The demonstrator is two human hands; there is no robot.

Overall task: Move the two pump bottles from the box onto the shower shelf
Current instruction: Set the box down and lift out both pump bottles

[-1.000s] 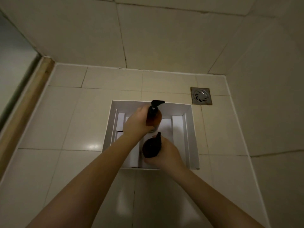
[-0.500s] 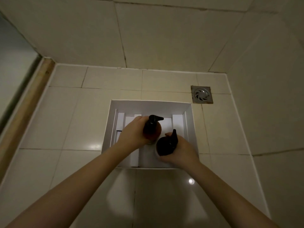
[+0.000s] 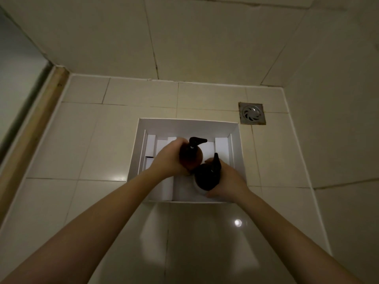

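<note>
A white open box (image 3: 239, 152) sits on the tiled shower floor, with white card dividers inside. My left hand (image 3: 170, 158) grips an amber pump bottle (image 3: 191, 158) with a black pump head, held over the box's middle. My right hand (image 3: 227, 181) grips a second dark pump bottle (image 3: 206, 179) with a white base, just right of and nearer than the first. The two bottles nearly touch. No shower shelf is in view.
A square metal floor drain (image 3: 251, 113) lies beyond the box's far right corner. Tiled walls close in at the back and right. A wooden door frame (image 3: 30, 128) runs along the left. Glossy floor tiles (image 3: 184, 242) lie between me and the box.
Both hands have drawn nearer to each other and slightly closer to me with the bottles. The right bottle has shifted to the right over the box's near right part.
</note>
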